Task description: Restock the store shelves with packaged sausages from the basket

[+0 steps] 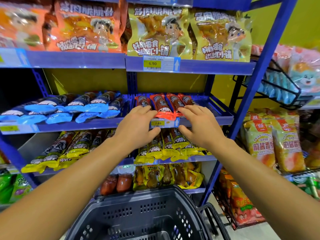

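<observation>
1. The red sausage packs (162,105) lay on the middle shelf (204,120) straight ahead of me, long axes running front to back.
2. My left hand (136,123) and right hand (199,123) were equally near, fingers spread and straight, resting on the outer packs, gripping nothing.
3. The basket (147,217) sat below my arms; its bottom was cut off, so I could not tell what remained.

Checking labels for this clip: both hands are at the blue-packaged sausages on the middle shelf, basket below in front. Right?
Not quite. In the head view, the left hand and right hand reach the red-packaged sausages, not the blue-packaged sausages, which lie further left on that middle shelf. The basket is indeed below in front.
</observation>
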A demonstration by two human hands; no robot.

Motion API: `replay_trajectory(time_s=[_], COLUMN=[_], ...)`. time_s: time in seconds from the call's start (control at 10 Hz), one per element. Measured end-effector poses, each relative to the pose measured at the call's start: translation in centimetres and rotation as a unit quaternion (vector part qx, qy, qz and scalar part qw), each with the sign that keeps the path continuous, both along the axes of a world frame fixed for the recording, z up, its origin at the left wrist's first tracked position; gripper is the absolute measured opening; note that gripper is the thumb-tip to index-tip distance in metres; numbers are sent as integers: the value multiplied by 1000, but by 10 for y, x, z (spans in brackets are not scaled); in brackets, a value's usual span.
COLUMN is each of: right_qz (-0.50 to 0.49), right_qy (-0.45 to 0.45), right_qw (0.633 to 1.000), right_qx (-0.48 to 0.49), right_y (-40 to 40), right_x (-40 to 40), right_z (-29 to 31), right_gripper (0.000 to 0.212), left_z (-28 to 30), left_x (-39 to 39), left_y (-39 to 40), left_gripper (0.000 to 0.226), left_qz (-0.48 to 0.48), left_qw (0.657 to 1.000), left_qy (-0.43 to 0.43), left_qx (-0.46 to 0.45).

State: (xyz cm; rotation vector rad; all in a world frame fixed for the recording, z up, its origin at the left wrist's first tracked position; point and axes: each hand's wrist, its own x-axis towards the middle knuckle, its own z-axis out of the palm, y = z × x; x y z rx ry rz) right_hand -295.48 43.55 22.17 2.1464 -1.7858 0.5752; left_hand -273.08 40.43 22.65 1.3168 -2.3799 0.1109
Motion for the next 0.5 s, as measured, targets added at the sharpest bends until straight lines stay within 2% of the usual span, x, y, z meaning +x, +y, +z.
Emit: replay_trajectory(time_s=[0.2, 0.4, 0.5], right_qz=[-45, -74, -80], right_qy=[-71, -41, -47], right_qw=[995, 996, 996], right_qx=[-46, 7, -11], right_y=[4, 10, 17], right_x=[-14, -23, -18], right_z=[0, -7, 7], right_gripper=[62, 71, 71], left_z=[-2, -2, 7], left_x=[5, 9, 11], left_y=[0, -1, 6], left_gripper=[69, 74, 75], left_qz=[8, -2, 6], left_qw=[999, 1000, 1000], left_qy=[21, 15, 9], left_qx=[-23, 13, 7])
